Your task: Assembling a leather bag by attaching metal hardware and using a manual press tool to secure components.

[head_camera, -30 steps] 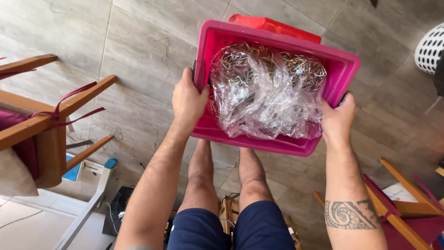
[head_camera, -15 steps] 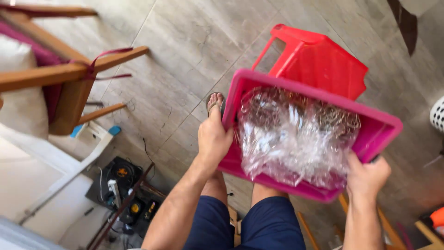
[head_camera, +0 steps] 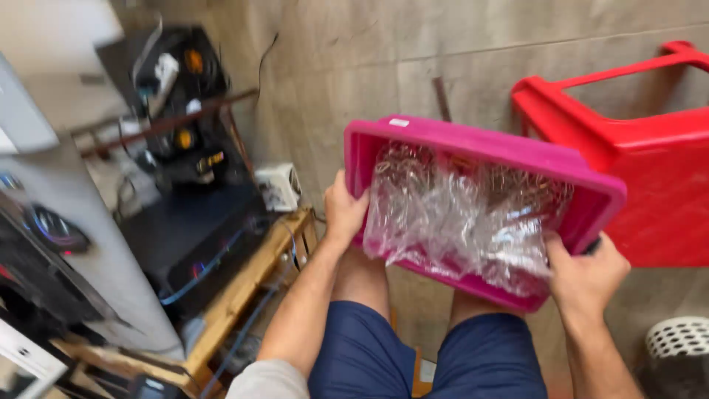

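I hold a pink plastic bin (head_camera: 487,151) in front of my thighs, tilted down to the right. Crumpled clear plastic wrap (head_camera: 465,214) fills its inside; what lies under the wrap is hard to make out. My left hand (head_camera: 343,210) grips the bin's left wall, thumb over the rim. My right hand (head_camera: 587,277) grips the lower right corner from below. I am seated, my blue shorts (head_camera: 421,355) at the bottom of the view.
A red plastic stool (head_camera: 635,155) stands on the tiled floor right of the bin. At left, black electronic boxes (head_camera: 192,229) with cables sit on a low wooden shelf (head_camera: 251,288). A white perforated basket (head_camera: 679,343) is at the bottom right.
The view has swung left and closer; the electronics shelf now fills the left side, the wooden chair is gone. The bin stays in both hands and tilts more to the right.
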